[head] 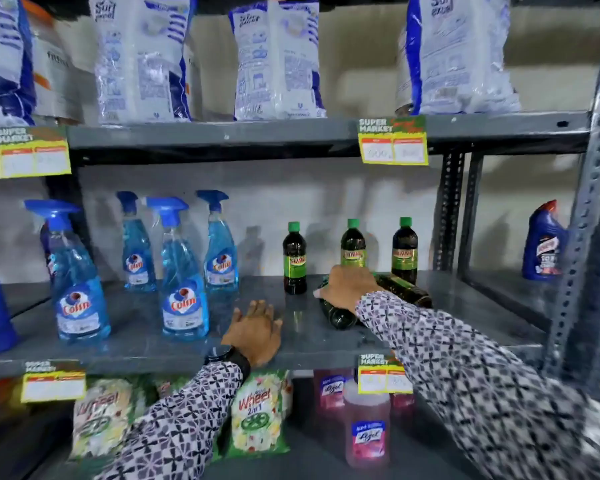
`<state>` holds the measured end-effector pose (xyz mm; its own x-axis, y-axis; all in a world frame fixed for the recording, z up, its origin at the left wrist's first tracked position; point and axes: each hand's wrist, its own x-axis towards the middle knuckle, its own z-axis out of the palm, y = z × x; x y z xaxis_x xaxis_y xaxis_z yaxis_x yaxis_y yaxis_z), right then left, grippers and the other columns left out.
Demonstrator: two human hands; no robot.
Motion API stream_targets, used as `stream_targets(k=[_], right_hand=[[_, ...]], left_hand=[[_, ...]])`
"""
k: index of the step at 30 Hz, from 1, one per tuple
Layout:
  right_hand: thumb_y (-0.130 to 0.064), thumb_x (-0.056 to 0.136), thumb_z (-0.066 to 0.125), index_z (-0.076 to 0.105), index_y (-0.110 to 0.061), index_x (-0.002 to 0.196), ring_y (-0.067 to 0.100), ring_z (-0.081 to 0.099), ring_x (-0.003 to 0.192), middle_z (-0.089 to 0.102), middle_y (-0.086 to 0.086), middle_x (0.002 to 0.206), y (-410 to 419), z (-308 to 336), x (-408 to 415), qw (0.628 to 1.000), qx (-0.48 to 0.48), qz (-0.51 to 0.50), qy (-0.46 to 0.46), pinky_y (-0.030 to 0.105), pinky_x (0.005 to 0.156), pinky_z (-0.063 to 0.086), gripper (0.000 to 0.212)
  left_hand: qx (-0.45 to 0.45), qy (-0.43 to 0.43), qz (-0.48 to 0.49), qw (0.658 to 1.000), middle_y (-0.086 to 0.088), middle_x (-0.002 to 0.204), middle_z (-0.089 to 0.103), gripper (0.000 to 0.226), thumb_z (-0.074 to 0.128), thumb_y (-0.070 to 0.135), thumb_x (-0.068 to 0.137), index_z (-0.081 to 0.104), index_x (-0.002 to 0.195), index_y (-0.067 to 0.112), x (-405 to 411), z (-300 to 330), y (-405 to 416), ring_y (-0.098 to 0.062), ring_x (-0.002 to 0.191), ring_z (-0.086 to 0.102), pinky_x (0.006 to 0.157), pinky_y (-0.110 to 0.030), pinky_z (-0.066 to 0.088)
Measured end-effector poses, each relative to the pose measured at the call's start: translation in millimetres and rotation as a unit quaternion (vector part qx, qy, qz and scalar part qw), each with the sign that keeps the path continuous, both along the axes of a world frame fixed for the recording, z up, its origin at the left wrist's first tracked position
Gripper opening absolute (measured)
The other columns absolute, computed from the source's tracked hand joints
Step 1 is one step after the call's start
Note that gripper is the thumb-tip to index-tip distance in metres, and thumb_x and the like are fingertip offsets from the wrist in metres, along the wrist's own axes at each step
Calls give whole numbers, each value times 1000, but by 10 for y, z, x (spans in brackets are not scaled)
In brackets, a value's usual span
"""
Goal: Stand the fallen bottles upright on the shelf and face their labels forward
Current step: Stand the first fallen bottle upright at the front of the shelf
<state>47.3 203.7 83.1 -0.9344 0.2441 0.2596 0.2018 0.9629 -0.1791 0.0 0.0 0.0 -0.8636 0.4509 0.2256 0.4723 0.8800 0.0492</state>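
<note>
Three dark bottles with green caps stand upright on the grey middle shelf (174,344): one (294,259) on the left, one (353,245) in the middle, one (405,252) on the right. In front of them two more dark bottles lie on their sides: one (340,317) points toward me, the other (407,289) lies behind my wrist. My right hand (349,285) rests on top of the near fallen bottle, fingers curled over it. My left hand (255,332) lies flat, palm down, on the shelf's front edge, holding nothing.
Several blue Colin spray bottles (184,289) stand at the shelf's left. Detergent bags (278,60) fill the shelf above. Below are Wheel packets (260,414) and pink Lizol bottles (367,427). A perforated steel upright (589,237) and a blue cleaner bottle (544,244) are at the right.
</note>
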Motion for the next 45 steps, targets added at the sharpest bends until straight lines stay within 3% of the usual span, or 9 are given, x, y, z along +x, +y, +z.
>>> stream_targets(k=[4, 12, 15, 20, 23, 34, 38, 41, 45], right_hand=[[-54, 81, 84, 64, -5, 130, 32, 68, 104, 69, 11, 117, -74, 59, -230, 996, -8, -30, -88, 42, 92, 60, 72], [-38, 74, 90, 63, -8, 113, 23, 62, 78, 61, 2, 85, -73, 131, -369, 994, -63, -52, -67, 33, 66, 56, 56], [-42, 74, 88, 61, -10, 109, 28, 69, 96, 70, 6, 103, -2, 134, -374, 992, -122, -38, 13, 41, 85, 63, 54], [-42, 70, 91, 52, -15, 124, 23, 66, 99, 66, 2, 112, -80, -146, -298, 936, -240, 36, 254, 39, 85, 57, 72], [-42, 75, 90, 45, -17, 133, 18, 60, 103, 60, -1, 122, -181, -355, -248, 912, -261, 60, 309, 37, 87, 50, 77], [-51, 72, 90, 41, -16, 144, 16, 54, 115, 53, 0, 134, -201, -758, -279, 906, -278, 53, 316, 32, 95, 44, 94], [-30, 83, 83, 34, -19, 156, 17, 56, 125, 54, 1, 142, -154, -767, -330, 889, -353, 83, 279, 35, 110, 46, 89], [-12, 89, 76, 35, -23, 160, 12, 66, 107, 68, -3, 125, -117, -770, -353, 872, -413, 109, 238, 33, 100, 54, 83], [-36, 73, 91, 42, -26, 153, 13, 57, 117, 55, -4, 133, -112, -809, -416, 895, -362, 89, 245, 35, 108, 48, 94]], left_hand=[[1, -48, -5, 999, -15, 165, 28, 59, 22, 41, 106, 34, 152, 5, -70, -39, 5, -29, 154, 25, 124, -52, 18], [-25, -31, -21, 999, -16, 165, 28, 61, 20, 42, 106, 31, 153, 4, -168, -135, 8, -30, 154, 26, 123, -54, 20], [-22, -23, -19, 999, -15, 166, 28, 62, 19, 43, 106, 31, 153, 5, -179, -153, 13, -29, 154, 25, 124, -53, 20], [4, -28, -16, 999, -12, 165, 30, 63, 20, 45, 104, 33, 154, 8, -208, -168, 1, -26, 154, 26, 125, -50, 18], [0, -27, -14, 1000, -12, 166, 30, 64, 18, 46, 104, 32, 154, 9, -208, -162, 5, -26, 155, 26, 125, -50, 18], [13, -52, -8, 999, -9, 169, 21, 65, 19, 46, 105, 25, 159, 11, -165, -128, 21, -23, 157, 18, 128, -49, 9], [13, -56, -9, 998, -9, 169, 20, 65, 19, 47, 105, 25, 159, 11, -171, -135, 17, -23, 157, 17, 128, -49, 9], [10, -57, -8, 998, -9, 170, 19, 65, 18, 47, 105, 24, 159, 12, -182, -135, 22, -23, 157, 17, 128, -49, 9], [6, -57, -6, 998, -8, 169, 20, 64, 19, 46, 105, 24, 159, 11, -176, -139, 19, -23, 157, 17, 128, -48, 9]])
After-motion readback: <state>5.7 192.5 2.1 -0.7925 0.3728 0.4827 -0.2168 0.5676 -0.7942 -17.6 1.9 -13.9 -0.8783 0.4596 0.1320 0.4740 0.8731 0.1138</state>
